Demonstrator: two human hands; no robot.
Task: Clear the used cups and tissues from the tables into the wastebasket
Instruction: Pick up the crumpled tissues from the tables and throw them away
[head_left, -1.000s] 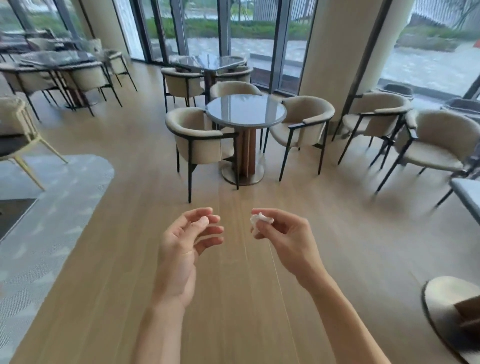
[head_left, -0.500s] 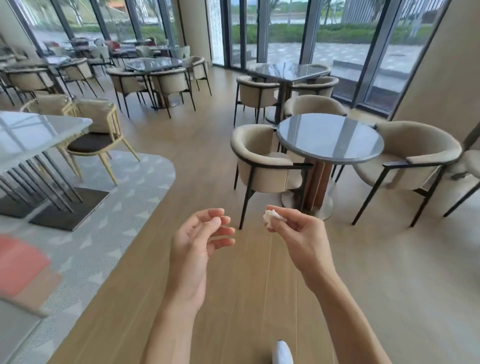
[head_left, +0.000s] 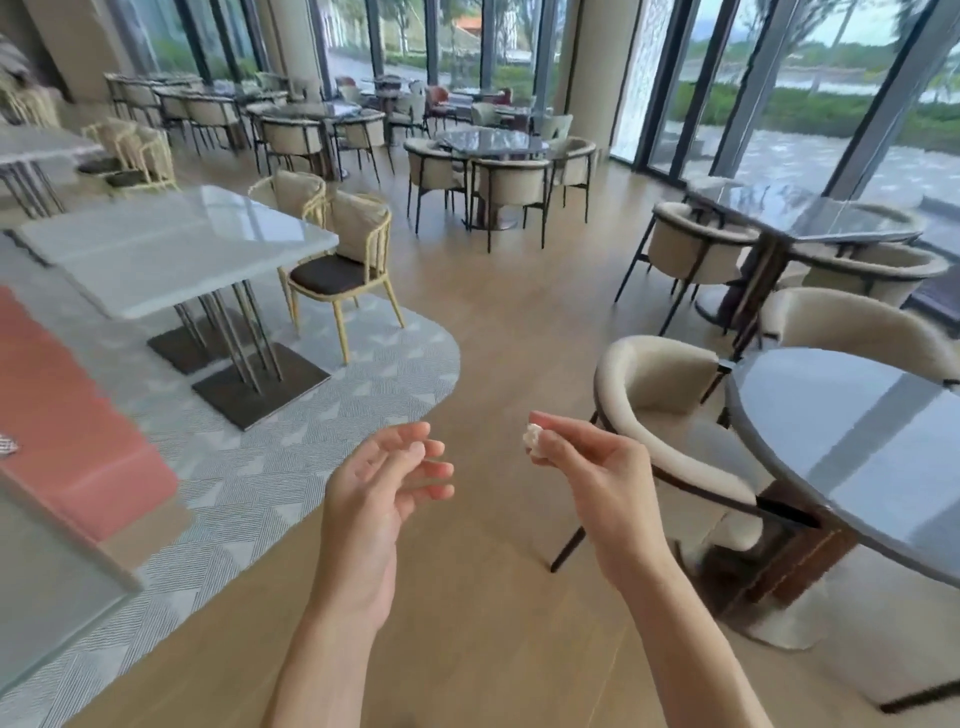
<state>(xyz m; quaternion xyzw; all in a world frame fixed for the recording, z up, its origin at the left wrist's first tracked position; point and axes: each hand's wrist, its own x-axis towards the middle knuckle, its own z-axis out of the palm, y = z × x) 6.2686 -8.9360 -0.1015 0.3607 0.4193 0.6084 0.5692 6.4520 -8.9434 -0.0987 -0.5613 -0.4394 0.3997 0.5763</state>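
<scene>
One small wad of tissue (head_left: 533, 436) is all the task's matter in sight, pinched at the fingers (head_left: 545, 451) of the right hand (head_left: 587, 478), which is held out at mid-height over the wood floor (head_left: 493, 322). The tissue looks crumpled into a tight white ball, so it should be nearly weightless, soft and easily crushed, with no risk of breaking; the likelier trouble is that it slips free or drifts if the pinch slackens. A light pinch across its middle, as now, seems enough, and it needs no second hand.

The left hand (head_left: 382, 499) is held beside the right, palm up, with its fingers loosely curled. Something pale shows at the fingertips, too small to tell whether it is a scrap of tissue or only nails, so whether this hand holds anything cannot be told.

Just right of the hands stands a round grey counter (head_left: 852, 457) with a cream chair (head_left: 670, 395) tucked against it; its far edge is cut off by the frame. A white counter (head_left: 171, 249) stands well apart to the left, on a patterned rug (head_left: 332, 415).

No wastebasket is in view, and no cups show on any counter. The far counters are blurred, so litter there cannot be ruled out. A small patterned object (head_left: 8, 446) at the left edge is cut off and unreadable.
</scene>
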